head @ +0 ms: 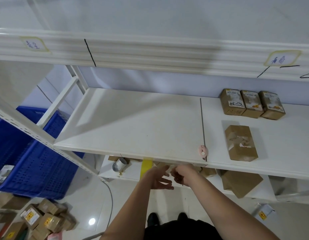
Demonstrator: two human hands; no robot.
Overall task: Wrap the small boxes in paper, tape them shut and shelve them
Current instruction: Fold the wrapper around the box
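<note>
Two bare forearms reaching toward twelve o'clock, left hand (159, 179) spreading relaxed fingers, right hand (182, 174) curling beside it, contents unclear

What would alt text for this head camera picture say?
Two bare hands, left hand and right hand, meet below the front edge of a white shelf holding four wrapped boxes and a pink cutter.

The person's 2 forearms are bare, with no sleeves in view and no visible watch or rings on the left hand (159, 179) or right hand (183, 174). Below: dark clothing (181, 230) and 2 black shoes (153, 218) (toes only).
</note>
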